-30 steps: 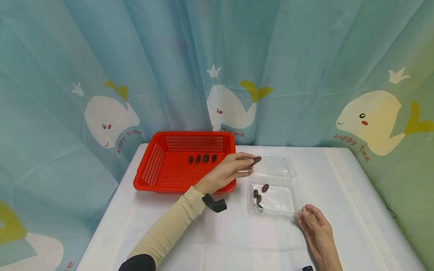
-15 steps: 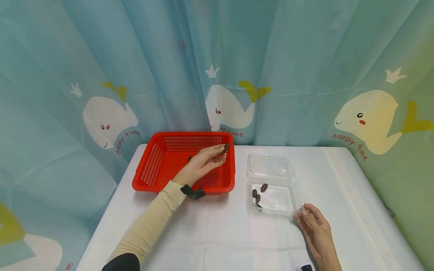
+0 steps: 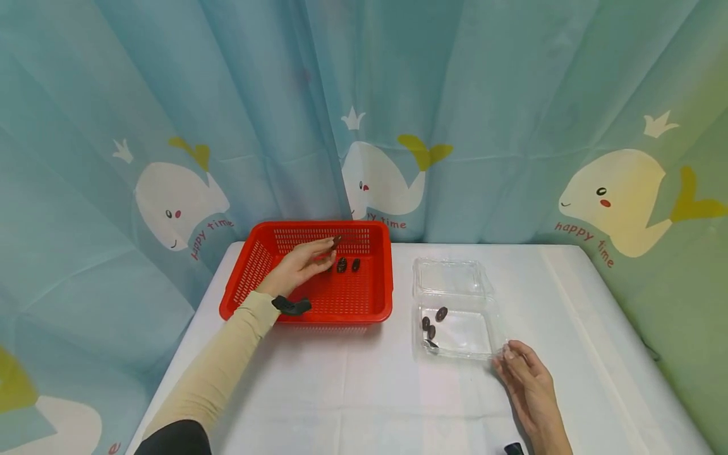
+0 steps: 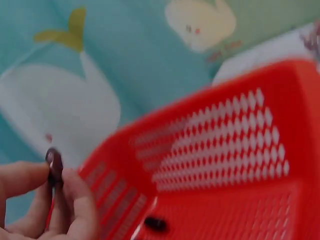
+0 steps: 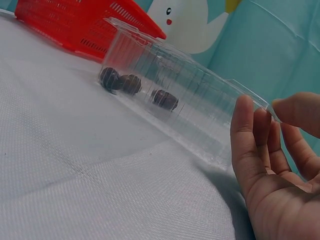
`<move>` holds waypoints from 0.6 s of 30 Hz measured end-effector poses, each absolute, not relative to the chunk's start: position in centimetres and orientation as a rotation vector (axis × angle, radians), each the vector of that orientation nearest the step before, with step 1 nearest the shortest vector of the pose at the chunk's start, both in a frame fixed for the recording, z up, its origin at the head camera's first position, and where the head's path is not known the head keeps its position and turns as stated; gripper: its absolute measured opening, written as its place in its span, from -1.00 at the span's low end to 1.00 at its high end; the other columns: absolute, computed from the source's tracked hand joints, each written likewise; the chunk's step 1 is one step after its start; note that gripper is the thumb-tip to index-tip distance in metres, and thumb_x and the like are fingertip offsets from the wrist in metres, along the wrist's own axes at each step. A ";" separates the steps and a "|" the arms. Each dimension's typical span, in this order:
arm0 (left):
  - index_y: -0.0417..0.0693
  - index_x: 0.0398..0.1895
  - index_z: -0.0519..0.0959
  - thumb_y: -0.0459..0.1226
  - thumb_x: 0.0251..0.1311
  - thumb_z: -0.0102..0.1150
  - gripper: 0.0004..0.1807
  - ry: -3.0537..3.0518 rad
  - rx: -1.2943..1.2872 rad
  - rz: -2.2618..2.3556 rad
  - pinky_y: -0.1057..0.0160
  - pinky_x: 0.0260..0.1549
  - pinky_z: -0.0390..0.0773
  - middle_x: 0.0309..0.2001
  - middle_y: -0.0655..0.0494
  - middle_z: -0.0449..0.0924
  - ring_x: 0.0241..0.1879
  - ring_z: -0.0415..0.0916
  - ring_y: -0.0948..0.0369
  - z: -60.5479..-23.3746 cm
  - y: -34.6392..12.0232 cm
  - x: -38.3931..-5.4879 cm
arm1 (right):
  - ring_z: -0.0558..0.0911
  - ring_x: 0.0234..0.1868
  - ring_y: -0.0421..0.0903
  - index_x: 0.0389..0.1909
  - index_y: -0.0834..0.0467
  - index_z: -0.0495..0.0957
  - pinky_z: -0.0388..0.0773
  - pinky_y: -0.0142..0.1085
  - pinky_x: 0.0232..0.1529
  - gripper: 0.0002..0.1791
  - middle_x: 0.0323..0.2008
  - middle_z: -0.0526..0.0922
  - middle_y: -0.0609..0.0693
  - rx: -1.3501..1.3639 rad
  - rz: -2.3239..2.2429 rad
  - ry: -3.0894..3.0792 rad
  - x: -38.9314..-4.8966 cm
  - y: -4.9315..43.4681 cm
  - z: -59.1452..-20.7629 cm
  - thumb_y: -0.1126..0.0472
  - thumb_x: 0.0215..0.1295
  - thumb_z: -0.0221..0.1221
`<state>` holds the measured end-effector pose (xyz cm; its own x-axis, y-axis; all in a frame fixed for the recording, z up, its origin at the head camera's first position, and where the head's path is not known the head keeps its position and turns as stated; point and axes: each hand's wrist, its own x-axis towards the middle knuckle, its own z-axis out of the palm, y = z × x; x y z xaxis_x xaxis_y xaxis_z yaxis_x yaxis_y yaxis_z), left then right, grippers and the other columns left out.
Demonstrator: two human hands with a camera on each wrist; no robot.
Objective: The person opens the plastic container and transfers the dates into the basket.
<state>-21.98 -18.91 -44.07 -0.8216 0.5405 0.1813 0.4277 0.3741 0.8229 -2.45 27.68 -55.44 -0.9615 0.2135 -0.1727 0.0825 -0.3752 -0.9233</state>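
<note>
My left hand (image 3: pixel 298 265) is over the red basket (image 3: pixel 352 300), pinching a dark brown date (image 3: pixel 337 241) between thumb and fingertips. In the left wrist view that date (image 4: pixel 54 165) stands out above the basket's rim. Two dates (image 3: pixel 342 265) show on the basket floor beside the hand, which hides part of the row. To the right sits a clear plastic clamshell box (image 3: pixel 466 332) with its lid (image 3: pixel 449 277) laid back. Several dates (image 3: pixel 442 314) lie at its left side. My right hand (image 3: pixel 530 385) pinches the box's near right corner.
Both containers stand on a white-covered table (image 3: pixel 387 404), the basket left of the box with a gap between them. A blue-green curtain (image 3: pixel 489 126) printed with whales hangs behind the table and at its sides.
My left hand has carried the date leftward from above the clear box to over the red basket. The right hand stays at the box corner.
</note>
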 end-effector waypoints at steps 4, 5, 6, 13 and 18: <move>-0.36 0.52 0.30 -0.49 0.48 0.08 -0.43 2.343 0.660 1.535 -0.09 0.40 0.46 0.44 -0.26 0.42 0.30 0.51 -0.07 -44.1 -20.0 -22.9 | 0.70 -0.06 -0.33 0.14 0.04 0.52 0.65 -0.45 0.13 -0.75 -0.05 0.60 -0.20 -0.411 2.509 -1.707 -2.5 27.7 -55.4 0.34 0.57 0.09; -0.33 0.53 0.30 -0.47 0.50 0.06 -0.44 2.212 0.503 1.638 0.00 0.38 0.50 0.46 -0.20 0.39 0.26 0.53 0.00 -44.0 -20.0 -23.3 | 0.70 -0.07 -0.33 0.14 0.04 0.52 0.65 -0.45 0.12 -0.75 -0.05 0.61 -0.20 -0.412 2.507 -1.709 -2.5 27.7 -55.5 0.34 0.57 0.10; -0.30 0.55 0.29 -0.45 0.52 0.04 -0.44 2.060 0.319 1.759 0.09 0.36 0.54 0.49 -0.16 0.36 0.21 0.53 0.08 -43.9 -20.0 -23.6 | 0.70 -0.07 -0.33 0.14 0.04 0.52 0.65 -0.45 0.12 -0.75 -0.05 0.61 -0.20 -0.411 2.505 -1.709 -2.5 27.7 -55.5 0.35 0.57 0.10; -0.19 0.61 0.19 -0.37 0.57 0.01 -0.40 1.713 -0.326 1.985 0.37 0.12 0.66 0.65 -0.08 0.10 0.03 0.50 0.30 -43.8 -20.3 -25.9 | 0.70 -0.08 -0.33 0.13 0.04 0.52 0.66 -0.45 0.11 -0.76 -0.06 0.62 -0.20 -0.397 2.509 -1.697 -2.4 27.8 -55.6 0.35 0.57 0.09; -0.20 0.59 0.21 -0.39 0.55 0.03 -0.40 1.784 -0.376 1.946 0.20 0.38 0.47 0.65 -0.09 0.12 0.00 0.53 0.33 -44.0 -21.5 -26.5 | 0.69 -0.09 -0.33 0.13 0.04 0.52 0.67 -0.44 0.11 -0.75 -0.07 0.62 -0.20 -0.400 2.510 -1.698 -2.4 27.8 -55.5 0.35 0.56 0.10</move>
<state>-26.47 -21.49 -43.97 -0.8519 0.1556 -0.5001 -0.5117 -0.0436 0.8581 -2.41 27.79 -55.54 -0.9622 0.2149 -0.1672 0.0752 -0.3805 -0.9217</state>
